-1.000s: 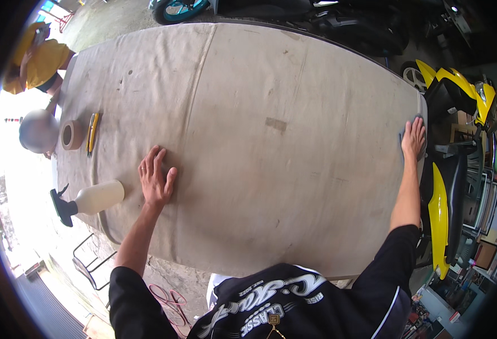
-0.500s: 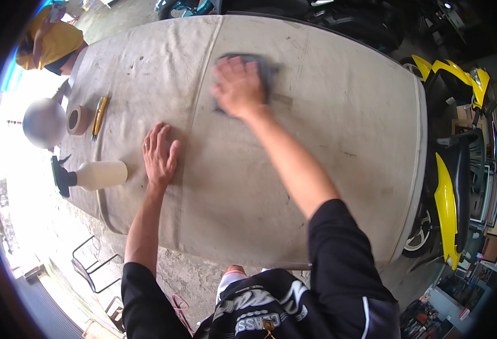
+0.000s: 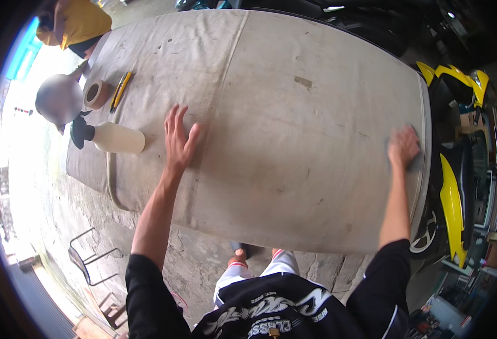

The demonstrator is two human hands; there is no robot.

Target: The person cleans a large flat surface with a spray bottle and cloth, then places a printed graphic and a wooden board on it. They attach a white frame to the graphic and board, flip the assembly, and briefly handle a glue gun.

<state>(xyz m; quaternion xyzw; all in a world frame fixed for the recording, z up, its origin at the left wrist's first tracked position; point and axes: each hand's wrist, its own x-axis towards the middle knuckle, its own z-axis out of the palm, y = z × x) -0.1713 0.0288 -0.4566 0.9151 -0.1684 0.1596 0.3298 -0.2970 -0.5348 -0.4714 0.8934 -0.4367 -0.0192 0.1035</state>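
Observation:
My left hand (image 3: 179,141) rests with fingers spread on a large table covered in worn beige sheeting (image 3: 271,141). Far to the right, close to the table's right edge, my right hand (image 3: 404,146) presses down on a dark cloth (image 3: 415,163). That hand is smeared by motion and covers most of the cloth. Left of my left hand a cream spray bottle (image 3: 120,138) with a dark trigger head lies on its side. Beyond it are a roll of tan tape (image 3: 97,94) and a yellow-and-black utility knife (image 3: 121,92).
A person in a yellow top (image 3: 84,25) is at the far left corner, with a blurred round shape (image 3: 59,99) by the left edge. A yellow-and-black motorbike (image 3: 453,203) stands close on the right. A metal-framed chair (image 3: 84,260) is on the concrete floor at lower left.
My right hand has swept the cloth from the table's far middle to its right edge. My left hand stays spread on the surface. The view has shifted a little.

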